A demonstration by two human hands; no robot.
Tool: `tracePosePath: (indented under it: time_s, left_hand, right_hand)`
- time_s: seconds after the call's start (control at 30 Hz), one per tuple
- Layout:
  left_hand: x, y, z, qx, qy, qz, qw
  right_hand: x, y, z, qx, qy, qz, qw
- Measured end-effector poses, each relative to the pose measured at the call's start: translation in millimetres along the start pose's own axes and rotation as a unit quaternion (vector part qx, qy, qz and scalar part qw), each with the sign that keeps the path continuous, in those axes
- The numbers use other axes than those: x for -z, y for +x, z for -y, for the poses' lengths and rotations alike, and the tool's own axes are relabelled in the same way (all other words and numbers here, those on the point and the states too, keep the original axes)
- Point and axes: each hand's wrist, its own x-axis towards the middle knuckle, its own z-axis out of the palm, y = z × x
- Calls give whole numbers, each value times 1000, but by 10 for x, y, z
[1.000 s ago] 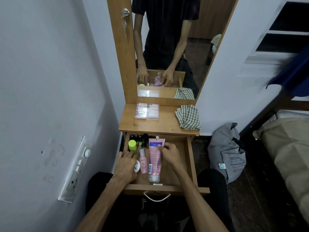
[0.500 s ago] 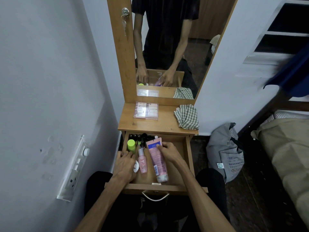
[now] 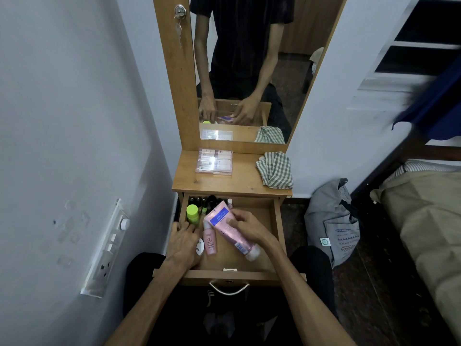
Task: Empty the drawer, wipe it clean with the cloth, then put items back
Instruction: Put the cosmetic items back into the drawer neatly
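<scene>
the right hand [image 3: 245, 227] is gripping the pink tube [image 3: 230, 228], now tilted, beside bare drawer [image 3: 270, 221] floor on the right; the left hand [image 3: 183, 243] is lying flat, fingers spread, near the green-capped bottle [image 3: 192, 214].

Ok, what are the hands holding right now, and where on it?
The right hand grips the pink tube around its middle, tilted in the drawer. The left hand rests among the bottles, holding nothing clearly.
</scene>
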Motion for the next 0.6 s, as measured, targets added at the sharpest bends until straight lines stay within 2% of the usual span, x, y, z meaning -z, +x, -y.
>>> tracePosePath:
  time_s: [0.17,0.37,0.47,0.6]
  left_hand:
    - [-34,7,12,0,-3,-10,1000]
    - [-64,14,12,4,-16,-9,1000]
    - [-58,11,12,3,-18,-7,1000]
    - [-25,-9,9,4,-27,-2,1000]
  right_hand:
    - [36,-30,0,-11,-122,82,989]
    - [57,-90,-154,-54,-174,173,968]
    - [17,-97,-196,-65,-194,180,962]
    - [-85,-132,-296,-83,-176,126,973]
